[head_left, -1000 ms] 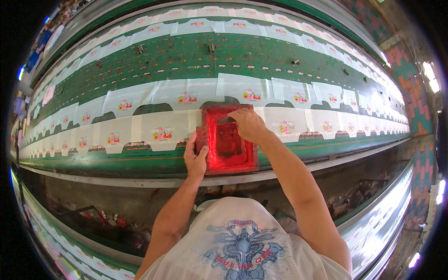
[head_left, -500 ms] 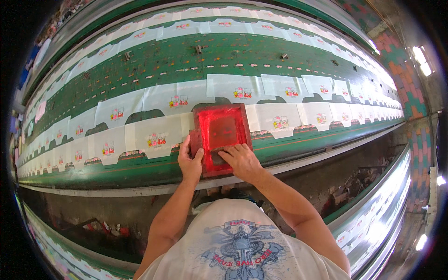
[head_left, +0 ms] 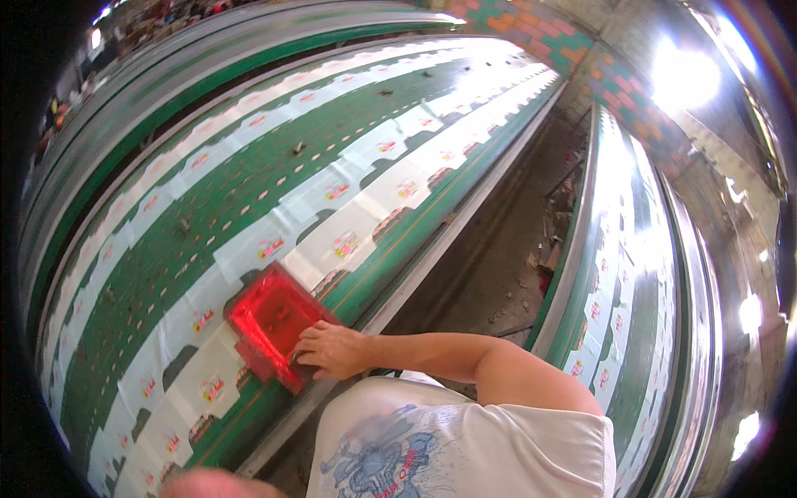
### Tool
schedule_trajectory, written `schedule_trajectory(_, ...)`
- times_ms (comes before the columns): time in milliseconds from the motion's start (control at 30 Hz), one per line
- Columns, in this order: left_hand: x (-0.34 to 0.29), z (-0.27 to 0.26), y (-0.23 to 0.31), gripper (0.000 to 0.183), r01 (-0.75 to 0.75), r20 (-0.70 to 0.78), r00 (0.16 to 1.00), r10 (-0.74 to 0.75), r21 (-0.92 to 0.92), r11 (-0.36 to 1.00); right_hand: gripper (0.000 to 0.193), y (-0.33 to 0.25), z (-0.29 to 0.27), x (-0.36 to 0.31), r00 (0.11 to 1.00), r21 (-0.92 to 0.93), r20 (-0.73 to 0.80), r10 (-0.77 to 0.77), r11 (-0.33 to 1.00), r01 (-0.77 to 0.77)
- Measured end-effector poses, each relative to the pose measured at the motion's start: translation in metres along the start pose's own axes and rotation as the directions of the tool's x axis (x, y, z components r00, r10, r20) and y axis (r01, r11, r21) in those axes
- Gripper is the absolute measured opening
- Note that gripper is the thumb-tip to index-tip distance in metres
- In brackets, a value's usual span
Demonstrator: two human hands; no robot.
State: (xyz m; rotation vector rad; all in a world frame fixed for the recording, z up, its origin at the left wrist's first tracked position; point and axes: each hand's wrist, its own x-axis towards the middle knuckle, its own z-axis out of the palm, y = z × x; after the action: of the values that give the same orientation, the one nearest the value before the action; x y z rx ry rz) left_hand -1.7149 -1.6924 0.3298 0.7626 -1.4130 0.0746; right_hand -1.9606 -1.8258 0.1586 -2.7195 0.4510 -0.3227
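A red screen-printing frame [head_left: 267, 309] lies tilted across the near row of pale cloth pieces [head_left: 311, 256], left of the middle. My right hand [head_left: 336, 350] rests at the frame's near end, its fingers curled over a small dark squeegee [head_left: 294, 358] that they mostly hide. At the lower left edge my left hand [head_left: 217, 484] shows only as a blurred patch, apart from the frame; its fingers cannot be made out. Small pink and red cartoon prints are on the cloth pieces on both sides of the frame.
The long green printing table [head_left: 249, 178] carries several rows of cloth and small metal stops. A pale rail [head_left: 415, 292] runs along its near edge. Beyond a dark aisle [head_left: 469, 270] with rubble stands another cloth-covered table [head_left: 594, 274] on the right.
The view has swung round, so the table now slants up to the right. My left hand has let go of the frame's left edge and dropped to the lower edge; my right hand stays at the frame.
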Motion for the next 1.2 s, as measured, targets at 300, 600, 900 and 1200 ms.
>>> schedule_trajectory(300,0.102,0.016,0.102,0.03,-0.107,0.245,0.925,0.292,-0.569,0.815,0.046,-0.002,-0.032,0.002,0.957,-0.015,-0.266,-0.118,0.993,0.118)
schedule_trajectory(600,0.111,-0.013,0.136,0.02,-0.104,0.233,0.929,0.288,-0.583,0.806,0.045,0.002,-0.037,0.002,0.958,-0.024,-0.254,-0.134,0.991,0.132)
schedule_trajectory(900,0.029,-0.023,0.074,0.022,0.272,-0.266,0.941,-0.208,0.236,0.933,0.048,0.021,-0.038,-0.004,0.902,0.071,-0.427,-0.061,0.992,0.1)
schedule_trajectory(1200,-0.21,0.033,-0.133,0.084,0.853,-0.256,0.509,-0.822,0.026,0.521,0.051,0.035,0.0,-0.054,0.682,0.553,-0.221,0.697,0.666,-0.501)
